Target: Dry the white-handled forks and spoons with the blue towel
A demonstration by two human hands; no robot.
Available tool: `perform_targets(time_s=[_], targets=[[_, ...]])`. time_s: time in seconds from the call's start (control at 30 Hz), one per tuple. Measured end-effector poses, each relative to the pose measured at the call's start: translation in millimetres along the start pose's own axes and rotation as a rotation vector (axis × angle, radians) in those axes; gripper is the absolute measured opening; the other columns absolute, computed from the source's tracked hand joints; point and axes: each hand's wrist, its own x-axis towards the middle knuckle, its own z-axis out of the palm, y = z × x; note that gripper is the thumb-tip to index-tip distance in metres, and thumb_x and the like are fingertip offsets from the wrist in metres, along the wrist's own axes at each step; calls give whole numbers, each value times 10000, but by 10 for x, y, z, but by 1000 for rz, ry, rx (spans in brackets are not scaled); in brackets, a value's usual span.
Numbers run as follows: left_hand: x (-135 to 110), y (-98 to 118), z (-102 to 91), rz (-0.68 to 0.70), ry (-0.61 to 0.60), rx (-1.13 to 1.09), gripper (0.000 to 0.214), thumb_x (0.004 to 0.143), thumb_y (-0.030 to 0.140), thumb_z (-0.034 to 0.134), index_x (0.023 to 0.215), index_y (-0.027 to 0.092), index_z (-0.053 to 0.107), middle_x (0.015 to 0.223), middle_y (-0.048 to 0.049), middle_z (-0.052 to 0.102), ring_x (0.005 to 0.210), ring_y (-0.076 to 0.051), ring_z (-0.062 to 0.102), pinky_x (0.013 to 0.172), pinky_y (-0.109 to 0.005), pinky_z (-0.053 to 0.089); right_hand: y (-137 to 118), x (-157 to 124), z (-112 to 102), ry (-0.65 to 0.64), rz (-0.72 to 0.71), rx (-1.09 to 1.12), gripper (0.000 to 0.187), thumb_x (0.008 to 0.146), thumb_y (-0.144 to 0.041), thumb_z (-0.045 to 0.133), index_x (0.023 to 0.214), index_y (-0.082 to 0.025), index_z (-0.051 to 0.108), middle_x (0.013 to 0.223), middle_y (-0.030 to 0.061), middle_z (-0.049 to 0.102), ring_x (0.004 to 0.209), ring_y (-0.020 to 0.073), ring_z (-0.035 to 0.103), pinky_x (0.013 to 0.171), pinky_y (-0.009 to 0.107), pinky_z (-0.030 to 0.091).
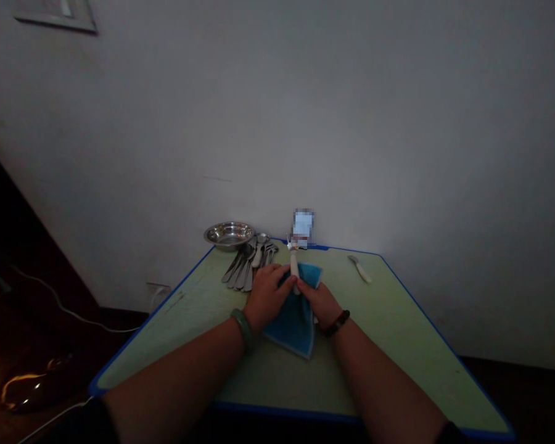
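Observation:
Both my hands meet over the middle of the table around a white-handled fork [295, 264], whose metal head points away toward the wall. My left hand [269, 295] is closed, its thumb and fingers on the handle. Thumb against the handle's near end, my right hand [322, 302] is closed on it and on a blue cloth [289, 330]. The cloth hangs below and behind the handle, with pale edging. Just beyond my left hand lies a pile of metal cutlery [245, 268], spoons and forks among it, partly hidden by that hand.
A shiny steel bowl [230, 235] stands at the far left table corner. A lit phone [303, 227] leans at the wall. Another white-handled utensil [361, 271] lies at the right. The pale green table [388, 345] has a blue rim; a white cable runs at the left.

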Motion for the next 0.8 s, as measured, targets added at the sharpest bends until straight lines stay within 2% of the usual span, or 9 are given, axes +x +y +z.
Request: perform_targets(time_s=[0.3, 0.8], targets=[[-1, 11, -30, -51, 66, -122, 233, 748, 338, 473, 921, 195, 537, 932, -27, 549, 915, -177, 469, 815, -327, 360, -12, -29, 36, -7, 18, -27, 365, 644, -420, 567, 926, -191, 593, 863, 20, 642, 842, 185, 566, 791, 338, 414], [2, -27, 15, -97, 115, -258, 261, 753, 311, 474, 976, 175, 494, 930, -66, 548, 903, -180, 506, 797, -349, 394, -2, -12, -11, -11, 62, -108, 375, 611, -420, 597, 899, -180, 610, 833, 32, 656, 815, 205, 584, 775, 362, 419]])
